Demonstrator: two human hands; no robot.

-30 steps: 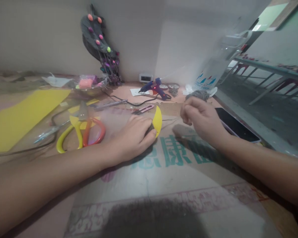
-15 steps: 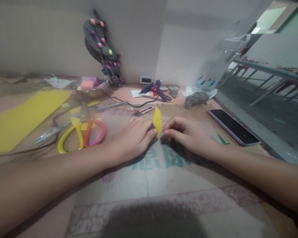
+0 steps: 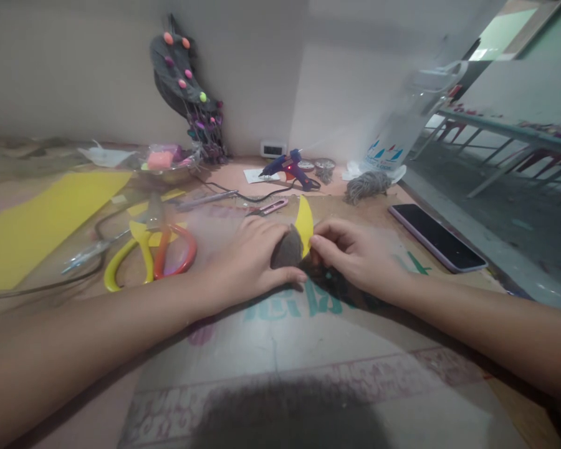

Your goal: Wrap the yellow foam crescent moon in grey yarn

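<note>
My left hand (image 3: 257, 252) rests on the cardboard, its fingers over the left part of a dark grey rounded piece (image 3: 288, 249), thumb spread along the near side. Against that piece's right edge stands a yellow crescent-shaped piece (image 3: 305, 221), its lower end between my hands. With thumb and forefinger closed together, my right hand (image 3: 341, 246) pinches the crescent's lower right edge. Whether the yellow and grey pieces are joined I cannot tell. Just beyond my left fingers lie small pink thread snips (image 3: 273, 207), partly hidden.
Yellow-and-red-handled scissors (image 3: 152, 249) and a yellow sheet (image 3: 51, 224) lie left. A glue gun (image 3: 290, 168) with a lit red light sits behind. Grey yarn (image 3: 368, 186), a phone (image 3: 437, 237) and a large bottle (image 3: 402, 125) are right. A decorated grey crescent (image 3: 180, 75) leans on the wall.
My right hand came in from the right and closed on the yellow crescent. The crescent shifted slightly right, and my left thumb moved away from my fingers, exposing more of the grey piece.
</note>
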